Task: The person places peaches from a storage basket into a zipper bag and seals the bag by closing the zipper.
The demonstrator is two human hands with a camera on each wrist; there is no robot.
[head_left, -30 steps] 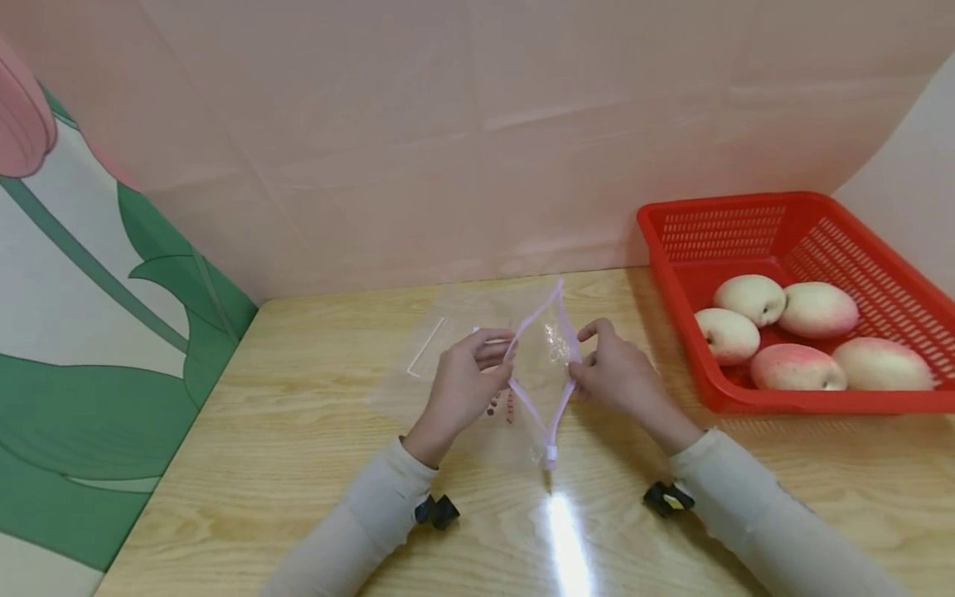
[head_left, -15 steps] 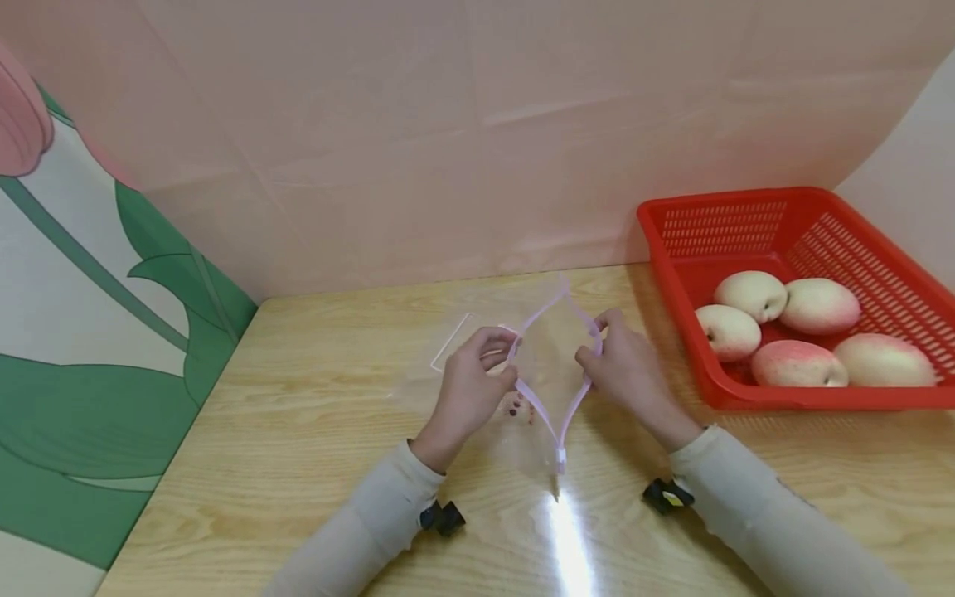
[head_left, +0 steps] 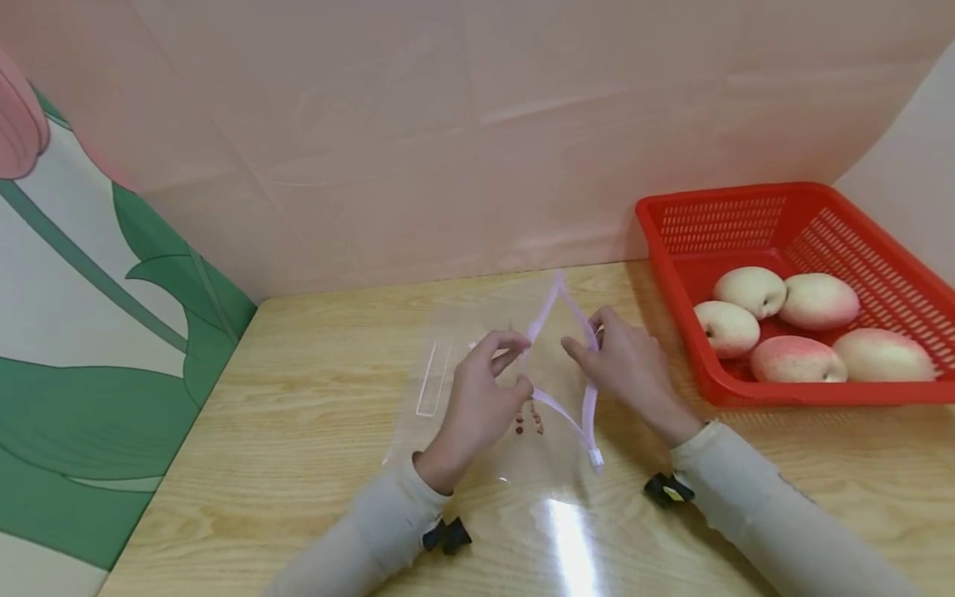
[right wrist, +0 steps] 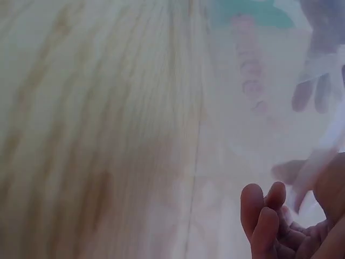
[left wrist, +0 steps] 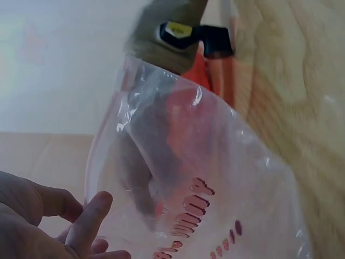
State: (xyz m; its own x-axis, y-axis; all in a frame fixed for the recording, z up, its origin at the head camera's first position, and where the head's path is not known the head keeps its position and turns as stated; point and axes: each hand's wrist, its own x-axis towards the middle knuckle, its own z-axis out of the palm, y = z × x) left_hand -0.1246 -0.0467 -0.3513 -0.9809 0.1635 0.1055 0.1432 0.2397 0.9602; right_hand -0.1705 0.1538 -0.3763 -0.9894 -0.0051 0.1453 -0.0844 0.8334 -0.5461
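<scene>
A clear zip bag [head_left: 485, 398] with a pale purple zip strip [head_left: 567, 410] and red print lies held above the wooden table [head_left: 298, 431]. My left hand [head_left: 488, 398] pinches the left lip of the bag's mouth. On the right lip my right hand [head_left: 619, 361] pinches the strip, so the mouth stands spread in a diamond shape. The left wrist view shows the bag [left wrist: 215, 194] with its red lettering close up, my left fingers [left wrist: 89, 218] beside it. In the right wrist view the bag's film [right wrist: 259, 108] covers the table and my curled fingers [right wrist: 267, 218] show at the bottom right.
A red plastic basket [head_left: 671, 249] with several peaches [head_left: 794, 358] stands at the table's right. A pink backdrop rises behind the table, and a panel with green leaf print stands on the left.
Both hands have turned the bag's mouth a little: the zip slider end moved right and toward me, and the bag's far left corner swung down onto the table.
</scene>
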